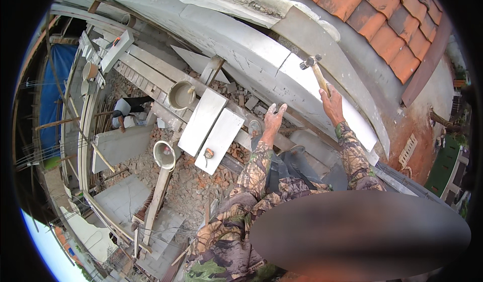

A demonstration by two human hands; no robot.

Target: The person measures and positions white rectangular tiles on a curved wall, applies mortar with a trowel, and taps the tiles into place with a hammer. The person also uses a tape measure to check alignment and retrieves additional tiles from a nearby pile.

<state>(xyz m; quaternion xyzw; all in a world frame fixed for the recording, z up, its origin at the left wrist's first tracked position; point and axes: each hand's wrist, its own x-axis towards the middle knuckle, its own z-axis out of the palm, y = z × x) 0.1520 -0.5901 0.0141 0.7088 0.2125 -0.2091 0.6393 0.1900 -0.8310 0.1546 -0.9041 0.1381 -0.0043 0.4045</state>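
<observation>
Hammer (318,74): where is it?
"Over the white wall (261,55), its handle grasped by the right hand (333,105)."
"And the left hand (272,119)?"
"Near the wall, fingers parted, released."
"Farther out?"
"Two white blocks (202,123) lie on planks (151,71) this side of the wall, a bucket (170,97) beside them."

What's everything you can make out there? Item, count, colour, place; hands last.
Hammer: 1, tan and dark, right of centre
White slabs: 2, white, mid-picture
Tape measure: 1, orange and dark, on the nearer slab
Buckets: 2, pale, left of centre; more farther left
Block wall: 1, whitish, top left to right
Roof tiles: many, orange, upper right
Rubble: uncountable, reddish-grey, lower centre
Tarp: 1, blue, far left
Co-worker: 1, light top, left
Left hand: 1, camouflage-sleeved, centre, empty
Right hand: 1, camouflage-sleeved, gripping the hammer
</observation>
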